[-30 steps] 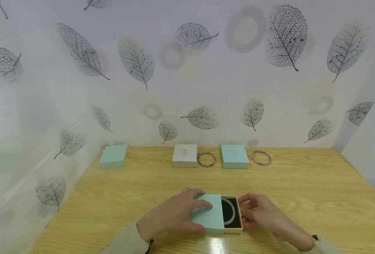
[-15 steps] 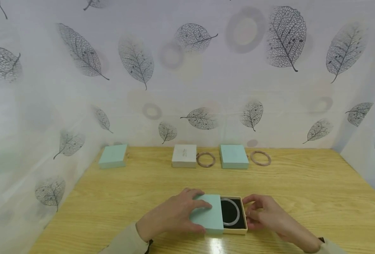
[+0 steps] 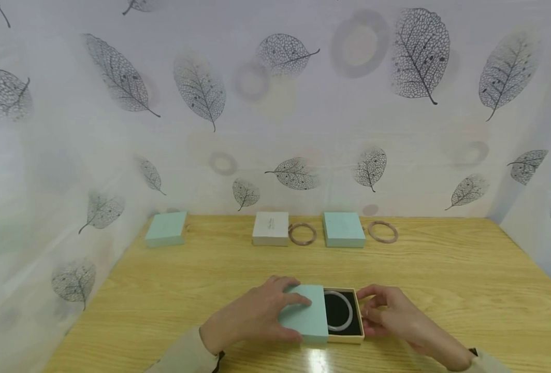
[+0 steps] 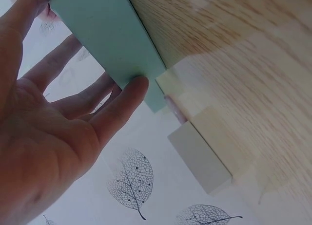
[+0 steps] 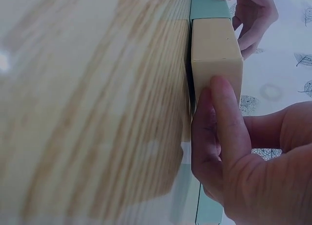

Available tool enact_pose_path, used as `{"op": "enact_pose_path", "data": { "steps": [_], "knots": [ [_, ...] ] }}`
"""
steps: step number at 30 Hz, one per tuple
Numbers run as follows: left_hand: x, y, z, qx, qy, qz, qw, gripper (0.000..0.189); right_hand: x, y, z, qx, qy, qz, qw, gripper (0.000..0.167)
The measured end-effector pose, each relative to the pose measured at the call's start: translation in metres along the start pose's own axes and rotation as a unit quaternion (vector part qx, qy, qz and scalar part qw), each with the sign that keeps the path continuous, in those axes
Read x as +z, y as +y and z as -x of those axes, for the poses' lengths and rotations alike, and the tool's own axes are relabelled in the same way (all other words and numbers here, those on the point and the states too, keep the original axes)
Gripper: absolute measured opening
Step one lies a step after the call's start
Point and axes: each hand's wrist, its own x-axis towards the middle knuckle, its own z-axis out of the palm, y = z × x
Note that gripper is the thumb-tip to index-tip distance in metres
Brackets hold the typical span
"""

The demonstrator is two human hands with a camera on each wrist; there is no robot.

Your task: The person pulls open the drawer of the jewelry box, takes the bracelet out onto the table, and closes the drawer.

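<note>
A mint slide-out box lies near the front middle of the table, its drawer part-way out to the right. My left hand (image 3: pixel 259 313) grips the mint box sleeve (image 3: pixel 305 321), with the thumb on the near side and fingers over the top and far edge. In the cream drawer (image 3: pixel 345 340), a pale bangle (image 3: pixel 348 313) lies on black lining, its left edge hidden under the sleeve. My right hand (image 3: pixel 392 316) has its curled fingers and thumb at the drawer's outer end. In the right wrist view the thumb tip meets the drawer's end face (image 5: pixel 204 71).
Along the back of the table stand a mint box (image 3: pixel 167 229) at left, a white box (image 3: pixel 271 228) and another mint box (image 3: pixel 344 229). One brownish-pink bangle (image 3: pixel 314 239) lies beside the white box, another (image 3: pixel 395 238) farther right. Leaf-patterned cloth (image 3: pixel 275 134) hangs behind.
Over the first half second, my right hand moved right and the drawer slid farther out, uncovering more of the pale bangle. Since then both hands and the box have stayed put.
</note>
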Motion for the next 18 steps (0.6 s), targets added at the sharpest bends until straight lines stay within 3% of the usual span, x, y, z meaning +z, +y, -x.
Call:
{"op": "enact_pose_path", "data": {
  "steps": [18],
  "knots": [
    [-0.0031,0.0017,0.0009,-0.008,-0.01,0.006,0.9999,0.056,-0.0018,-0.0023,0.0008,0.009,0.001,0.004,0.9999,0.032]
  ]
}}
